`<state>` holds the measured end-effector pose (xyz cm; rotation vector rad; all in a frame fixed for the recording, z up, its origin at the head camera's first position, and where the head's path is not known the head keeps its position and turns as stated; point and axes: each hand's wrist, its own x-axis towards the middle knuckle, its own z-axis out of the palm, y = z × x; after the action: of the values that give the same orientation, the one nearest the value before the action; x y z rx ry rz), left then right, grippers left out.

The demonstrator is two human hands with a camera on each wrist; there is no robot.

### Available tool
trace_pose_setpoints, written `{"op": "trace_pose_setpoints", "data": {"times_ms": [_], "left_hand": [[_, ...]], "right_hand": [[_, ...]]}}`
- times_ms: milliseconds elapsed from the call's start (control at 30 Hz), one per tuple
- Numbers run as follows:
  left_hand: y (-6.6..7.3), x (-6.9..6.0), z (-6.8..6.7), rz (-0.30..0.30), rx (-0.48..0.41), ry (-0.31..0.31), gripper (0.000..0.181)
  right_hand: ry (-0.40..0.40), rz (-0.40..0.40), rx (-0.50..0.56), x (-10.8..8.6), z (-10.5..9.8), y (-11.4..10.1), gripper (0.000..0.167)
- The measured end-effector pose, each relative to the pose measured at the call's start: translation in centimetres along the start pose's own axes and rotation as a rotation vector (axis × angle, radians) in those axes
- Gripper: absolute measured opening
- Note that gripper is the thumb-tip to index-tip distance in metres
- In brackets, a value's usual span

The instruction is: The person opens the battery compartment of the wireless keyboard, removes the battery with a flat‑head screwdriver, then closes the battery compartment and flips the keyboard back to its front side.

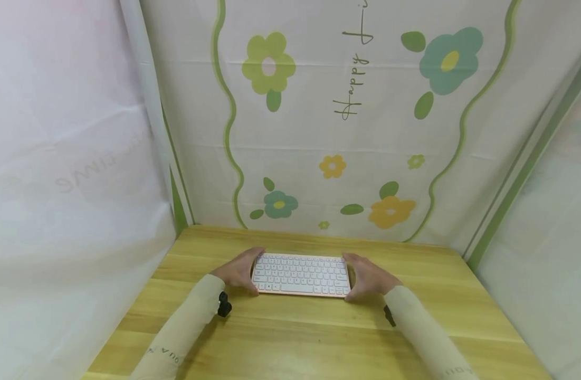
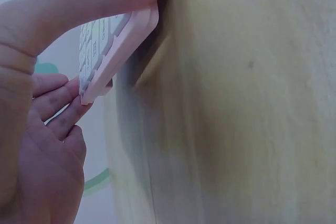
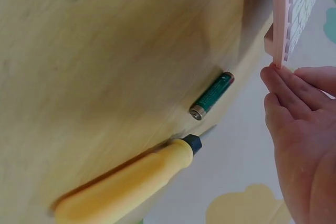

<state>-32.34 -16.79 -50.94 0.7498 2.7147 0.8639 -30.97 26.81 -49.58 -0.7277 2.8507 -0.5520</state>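
Observation:
A white keyboard point(image 1: 301, 274) with a pink edge lies lengthwise between both hands, its keys facing up. My left hand point(image 1: 238, 270) grips its left end, thumb at the near corner and fingers at the far one. The right hand point(image 1: 368, 275) holds the opposite end the same way. In the left wrist view, the keyboard's pink side point(image 2: 123, 53) looks tilted above a shadow on the wood; whether its underside touches the table I cannot tell. The right wrist view shows a block-like part under the far edge of the keyboard point(image 3: 281, 19).
A green battery point(image 3: 211, 95) and a yellow-handled screwdriver point(image 3: 126, 182) lie on the wooden table point(image 1: 290, 338) near the right hand; neither is visible in the head view. A white flowered curtain point(image 1: 304, 132) hangs behind the table, with further pale sheets at both sides.

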Motion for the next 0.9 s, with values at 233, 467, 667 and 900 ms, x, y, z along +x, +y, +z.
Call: {"op": "trace_pose_setpoints", "data": {"times_ms": [233, 467, 667, 900], "left_hand": [[-0.2, 0.1, 0.1, 0.001, 0.025, -0.011, 0.134], [-0.1, 0.1, 0.5, -0.011, -0.004, -0.032, 0.132], [0.5, 0.0, 0.1, -0.028, 0.031, -0.063, 0.13], [1.5, -1.3, -1.1, 0.005, 0.1, -0.022, 0.1]], "right_hand": [[-0.018, 0.023, -0.015, 0.1, 0.2, -0.2, 0.129], [-0.028, 0.012, -0.047, -0.1, 0.5, 0.4, 0.131], [-0.057, 0.02, -0.055, -0.2, 0.0, 0.5, 0.133], [-0.013, -0.007, -0.046, -1.1, -1.8, -0.2, 0.112]]}}
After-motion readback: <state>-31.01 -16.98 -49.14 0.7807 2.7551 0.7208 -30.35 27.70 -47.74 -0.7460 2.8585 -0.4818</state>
